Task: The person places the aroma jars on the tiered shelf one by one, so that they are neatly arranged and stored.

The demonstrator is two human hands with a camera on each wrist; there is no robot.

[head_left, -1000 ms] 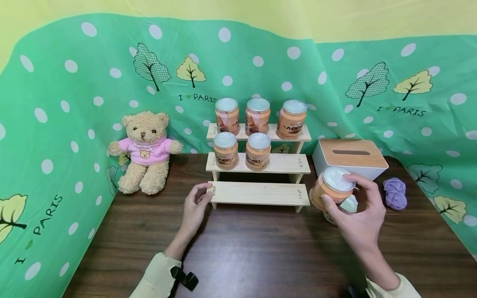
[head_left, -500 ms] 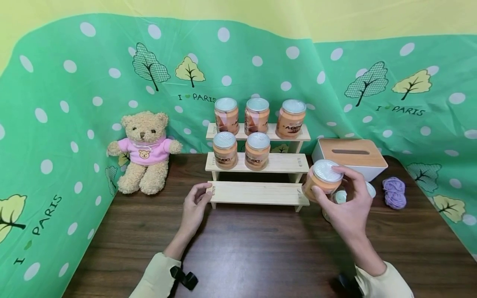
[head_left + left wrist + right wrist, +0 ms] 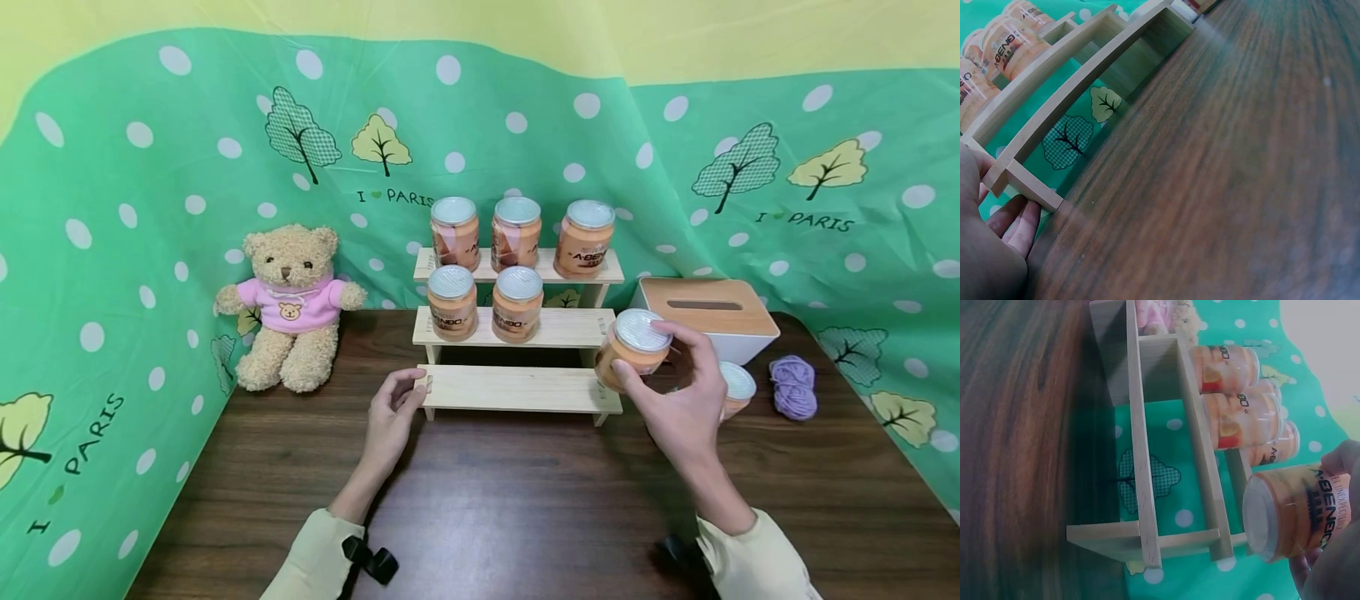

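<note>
My right hand grips an orange-labelled jar with a pale lid, thumb on the near side and fingers at the far side. It hangs slightly tilted by the right end of the three-step wooden shelf, off the surface in the right wrist view. At the shelf's left end, my left hand holds the lowest step by its edge; some fingers lie behind the leg in the left wrist view. The top step bears three like jars, and the middle step two jars toward its left.
Another jar stands on the dark wood table, partly behind my right hand. A tissue box and purple yarn lie to the right. A teddy bear sits at left, before a green curtain.
My right hand has carried the jar left and slightly upward, toward the shelf's right end, uncovering a jar on the table behind it. The left hand stays on the shelf.
</note>
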